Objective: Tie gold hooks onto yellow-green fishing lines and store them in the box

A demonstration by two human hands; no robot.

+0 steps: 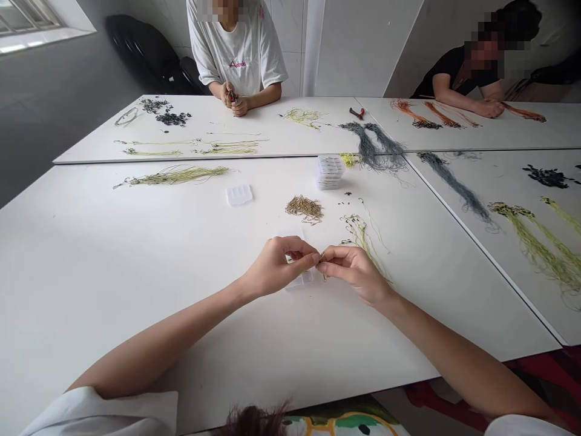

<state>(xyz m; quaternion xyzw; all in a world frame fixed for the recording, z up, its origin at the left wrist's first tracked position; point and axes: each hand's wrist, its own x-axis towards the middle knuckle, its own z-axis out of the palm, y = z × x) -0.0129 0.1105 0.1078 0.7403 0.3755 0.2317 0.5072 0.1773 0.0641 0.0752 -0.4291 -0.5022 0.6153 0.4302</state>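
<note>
My left hand (276, 263) and my right hand (354, 269) meet fingertip to fingertip over the white table (136, 254). Both are closed in a pinch on a small thin piece, a fine metal hook or line end, too small to name. A small clear plastic box (302, 280) lies under my left hand. A bundle of yellow-green lines (363, 239) lies just beyond my right hand. A heap of small brass hooks (305, 208) sits farther ahead.
A clear lid (239, 194) and a stack of clear boxes (330, 171) lie ahead. Green, grey and orange line bundles are spread over the adjoining tables. Red pliers (357, 112) lie far off. Two other people sit across, their hands on the tables.
</note>
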